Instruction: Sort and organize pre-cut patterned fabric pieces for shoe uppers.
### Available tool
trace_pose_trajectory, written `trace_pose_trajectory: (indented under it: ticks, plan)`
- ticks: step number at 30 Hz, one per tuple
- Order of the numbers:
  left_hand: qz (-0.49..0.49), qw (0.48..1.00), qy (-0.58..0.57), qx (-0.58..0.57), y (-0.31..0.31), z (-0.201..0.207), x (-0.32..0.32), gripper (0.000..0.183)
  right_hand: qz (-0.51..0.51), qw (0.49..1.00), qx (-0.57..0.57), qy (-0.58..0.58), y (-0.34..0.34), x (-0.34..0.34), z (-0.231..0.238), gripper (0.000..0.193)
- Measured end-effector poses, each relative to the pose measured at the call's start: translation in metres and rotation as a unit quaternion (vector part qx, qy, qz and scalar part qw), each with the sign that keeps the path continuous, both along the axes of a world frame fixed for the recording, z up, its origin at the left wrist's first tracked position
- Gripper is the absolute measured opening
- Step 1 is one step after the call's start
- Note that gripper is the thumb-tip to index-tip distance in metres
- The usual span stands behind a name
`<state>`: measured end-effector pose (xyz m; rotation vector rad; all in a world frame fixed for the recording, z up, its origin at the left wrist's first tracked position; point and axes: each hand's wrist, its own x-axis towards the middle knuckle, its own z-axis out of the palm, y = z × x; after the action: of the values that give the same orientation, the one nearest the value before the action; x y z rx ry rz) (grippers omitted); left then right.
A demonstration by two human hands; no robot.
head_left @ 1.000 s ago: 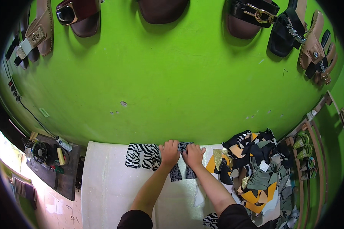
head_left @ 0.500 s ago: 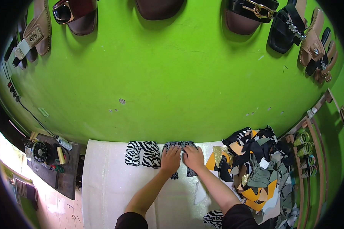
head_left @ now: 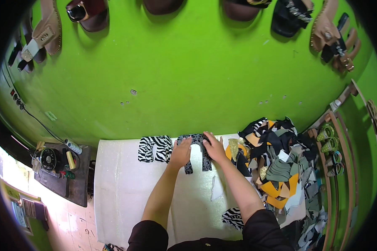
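A U-shaped piece of dark grey patterned material (head_left: 206, 162) lies on the white table sheet (head_left: 125, 196), its two legs pointing toward me. My left hand (head_left: 182, 152) lies along its left side, fingers stretched out and partly covering it. On the opposite side, my right hand (head_left: 214, 148) rests with fingers extended at the upper right edge. Neither hand grips anything. Just left of the left hand is a zebra-striped piece (head_left: 145, 149), also U-shaped. Another zebra-striped piece (head_left: 233, 218) lies near my right forearm, and a white scrap (head_left: 216, 188) sits between the forearms.
A large heap of scraps (head_left: 280, 169) in black, grey, green and yellow covers the table's right side. A wooden rack (head_left: 329, 184) with sandals stands beyond it. At left is a dark side table (head_left: 77, 190) with a fan (head_left: 49, 159). Sandals (head_left: 291, 19) hang on the green wall.
My hands have moved apart, from over the patterned piece to its two sides, uncovering more of it. The whole view has shifted, so the table sits higher in the picture.
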<state>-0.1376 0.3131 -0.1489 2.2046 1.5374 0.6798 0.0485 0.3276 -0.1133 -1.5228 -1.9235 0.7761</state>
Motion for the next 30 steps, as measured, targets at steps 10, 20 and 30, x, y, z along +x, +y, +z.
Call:
trace_pose_trajectory:
  ticks: [10, 20, 30]
  plan:
    - [0.141, 0.961, -0.208, 0.119, -0.199, 0.026, 0.016, 0.020, -0.142, 0.915, -0.030, 0.377, -0.227, 0.107, 0.044, 0.015]
    - [0.129, 0.971, -0.179, 0.096, -0.298, 0.052, 0.034, 0.021, -0.377, 0.832, 0.153, 0.376, -0.351, 0.211, 0.088, 0.010]
    - [0.038, 0.956, -0.242, 0.164, -0.281, 0.087, 0.163, 0.029, -0.417, 0.877, 0.147, 0.190, -0.358, 0.284, 0.093, 0.039]
